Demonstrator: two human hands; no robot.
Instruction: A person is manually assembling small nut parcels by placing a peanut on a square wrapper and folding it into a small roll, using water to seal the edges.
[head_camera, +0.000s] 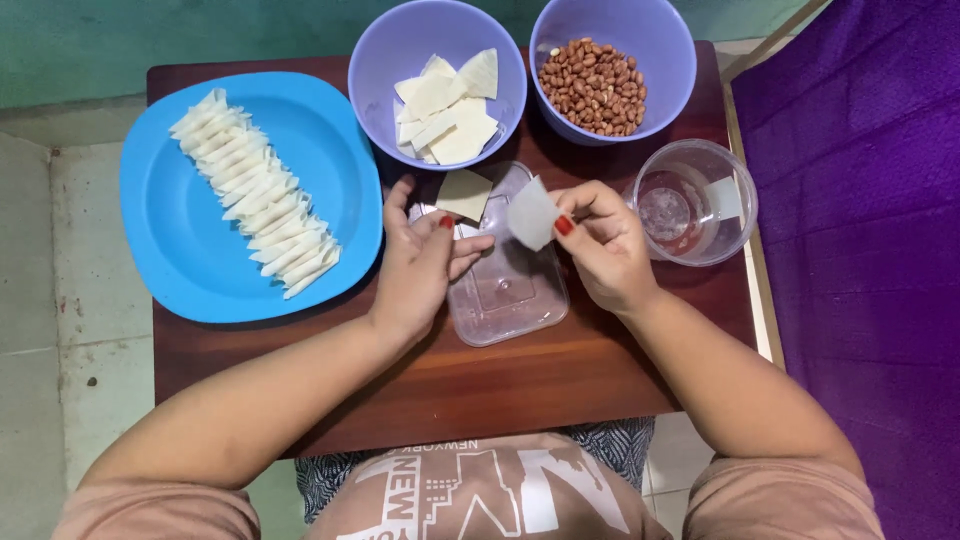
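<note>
- Head view, hands: the right hand (605, 250) pinches a small pale dough wrapper (532, 213) between thumb and fingertips, holding it upright over a clear plastic lid (510, 290) on the brown wooden table (560, 375). The left hand (425, 260) is loosely open, its fingers curved towards the wrapper but apart from it; a second cut wrapper piece (464, 194) lies just beyond its fingertips, on the lid's far edge.
- Head view, surroundings: a blue plate (175, 250) to the left carries a row of folded pastries (255, 195). Behind the hands stand a lilac bowl of wrapper pieces (445, 105) and a lilac bowl of peanuts (594, 87). A clear cup of water (692, 203) sits just right of the right hand.
- Handling note: judging by the pose, the wrapper is best kept in a light fingertip pinch near one edge, so that the thin sheet neither creases nor tears, and brought over the lid, where the left hand can support its free side.
- Position: the wrapper is between the two hands, touching only the right, nearer the body than both bowls.
</note>
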